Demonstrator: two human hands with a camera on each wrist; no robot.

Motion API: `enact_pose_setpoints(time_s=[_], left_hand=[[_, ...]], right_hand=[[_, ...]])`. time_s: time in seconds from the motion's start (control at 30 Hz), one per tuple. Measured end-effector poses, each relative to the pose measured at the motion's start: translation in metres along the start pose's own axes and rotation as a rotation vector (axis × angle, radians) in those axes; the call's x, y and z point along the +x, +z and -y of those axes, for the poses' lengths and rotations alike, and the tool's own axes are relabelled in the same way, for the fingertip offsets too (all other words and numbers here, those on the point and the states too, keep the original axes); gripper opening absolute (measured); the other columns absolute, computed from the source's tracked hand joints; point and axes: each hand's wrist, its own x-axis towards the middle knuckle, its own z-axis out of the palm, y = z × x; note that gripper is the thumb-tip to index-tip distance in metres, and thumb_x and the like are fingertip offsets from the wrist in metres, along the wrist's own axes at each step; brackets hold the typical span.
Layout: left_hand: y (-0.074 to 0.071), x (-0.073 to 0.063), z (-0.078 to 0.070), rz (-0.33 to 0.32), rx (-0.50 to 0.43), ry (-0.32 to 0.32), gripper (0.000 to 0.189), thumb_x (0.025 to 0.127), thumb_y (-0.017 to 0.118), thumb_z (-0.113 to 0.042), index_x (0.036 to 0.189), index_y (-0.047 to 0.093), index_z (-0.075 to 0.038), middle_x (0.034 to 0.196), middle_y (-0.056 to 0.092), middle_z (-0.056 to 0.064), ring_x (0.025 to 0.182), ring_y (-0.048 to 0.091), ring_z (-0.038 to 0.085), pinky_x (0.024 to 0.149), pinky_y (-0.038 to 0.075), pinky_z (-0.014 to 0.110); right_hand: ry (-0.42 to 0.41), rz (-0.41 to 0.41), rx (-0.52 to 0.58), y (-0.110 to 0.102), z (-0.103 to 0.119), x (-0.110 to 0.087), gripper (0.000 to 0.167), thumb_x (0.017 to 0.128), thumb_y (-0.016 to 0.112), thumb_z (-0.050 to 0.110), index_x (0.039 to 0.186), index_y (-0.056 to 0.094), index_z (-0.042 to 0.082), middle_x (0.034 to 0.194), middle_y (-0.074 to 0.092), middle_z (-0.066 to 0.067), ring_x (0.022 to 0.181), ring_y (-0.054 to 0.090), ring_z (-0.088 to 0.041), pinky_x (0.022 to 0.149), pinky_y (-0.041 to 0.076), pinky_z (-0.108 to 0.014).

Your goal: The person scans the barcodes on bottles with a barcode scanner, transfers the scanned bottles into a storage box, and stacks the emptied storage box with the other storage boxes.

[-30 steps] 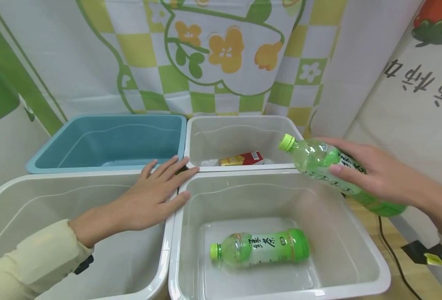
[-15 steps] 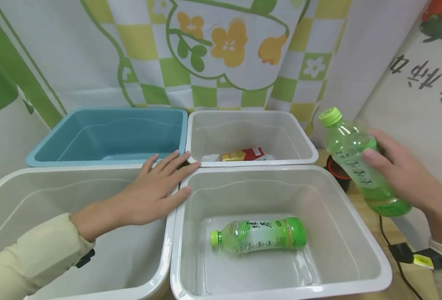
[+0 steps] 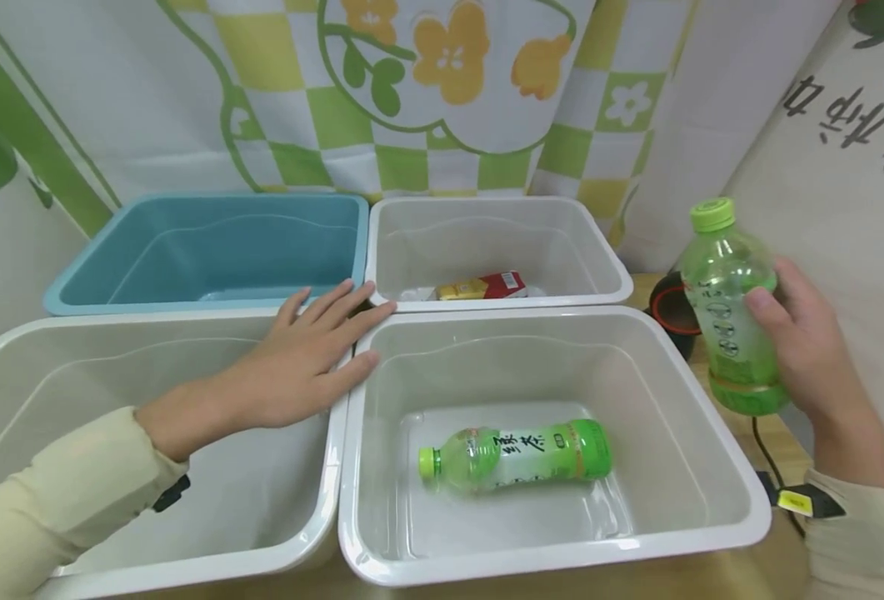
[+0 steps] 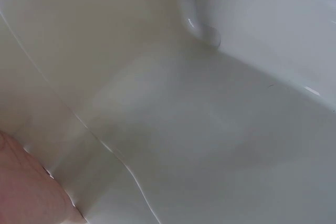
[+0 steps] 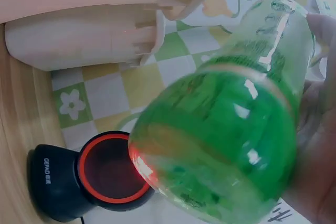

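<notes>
1 green btl [image 3: 520, 456] in front-R bin [image 3: 497, 521].

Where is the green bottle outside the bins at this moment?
In the head view, the bottle is at the right, held in the right hand, partly in front of the black device.
</notes>
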Motion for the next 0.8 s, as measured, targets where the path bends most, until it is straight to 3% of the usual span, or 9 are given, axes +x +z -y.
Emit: enact_pose_setpoints(time_s=[0.13,0.23,0.33,0.5,0.6,0.8], left_hand=[[0.001,-0.002,0.001,0.010,-0.001,-0.009,0.061,0.114,0.034,-0.051,0.170,0.023,-0.032,0.181,0.011,0.005,0.168,0.005,0.038,0.127,-0.001,0.073],[0.001,-0.003,0.000,0.000,0.003,-0.002,0.061,0.114,0.035,-0.051,0.170,0.024,-0.031,0.180,0.013,0.006,0.168,0.007,0.039,0.126,0.000,0.074],[0.000,-0.001,0.000,-0.011,0.013,0.007,0.060,0.114,0.035,-0.050,0.170,0.024,-0.031,0.180,0.015,0.007,0.168,0.008,0.039,0.126,0.001,0.075],[-0.001,-0.001,-0.002,-0.008,0.013,0.003,0.060,0.114,0.035,-0.050,0.170,0.023,-0.032,0.180,0.014,0.006,0.168,0.007,0.037,0.127,0.001,0.074],[-0.001,0.000,-0.002,-0.006,0.013,0.003,0.060,0.114,0.035,-0.051,0.170,0.023,-0.032,0.180,0.014,0.006,0.168,0.007,0.038,0.127,0.001,0.074],[-0.002,-0.001,-0.001,0.003,0.011,-0.002,0.060,0.114,0.034,-0.051,0.170,0.023,-0.032,0.181,0.012,0.005,0.168,0.006,0.037,0.127,0.000,0.073]], right_hand=[[0.026,-0.016,0.214,0.002,-0.011,0.000,0.046,0.108,0.045,0.018,0.153,0.051,0.019,0.128,0.061,0.007,0.113,0.055,-0.010,0.089,0.042,-0.020],[0.004,-0.003,0.478,0.005,-0.017,0.002,0.051,0.108,0.041,0.019,0.158,0.042,0.013,0.140,0.054,-0.003,0.127,0.047,-0.016,0.107,0.035,-0.023],[-0.018,0.014,0.611,0.007,-0.017,0.004,0.058,0.107,0.040,0.021,0.164,0.033,0.011,0.151,0.045,-0.007,0.139,0.037,-0.018,0.116,0.025,-0.030],[-0.029,0.028,0.605,0.006,-0.020,0.003,0.061,0.106,0.034,0.023,0.166,0.029,0.013,0.154,0.043,-0.006,0.140,0.036,-0.017,0.116,0.023,-0.030],[-0.033,0.004,0.615,0.007,-0.019,0.002,0.059,0.107,0.027,0.022,0.165,0.032,0.013,0.148,0.048,-0.006,0.134,0.040,-0.017,0.112,0.028,-0.028],[-0.003,-0.041,0.682,0.015,-0.019,0.001,0.057,0.107,0.027,0.024,0.160,0.041,0.008,0.136,0.058,-0.002,0.120,0.050,-0.014,0.104,0.035,-0.027]])
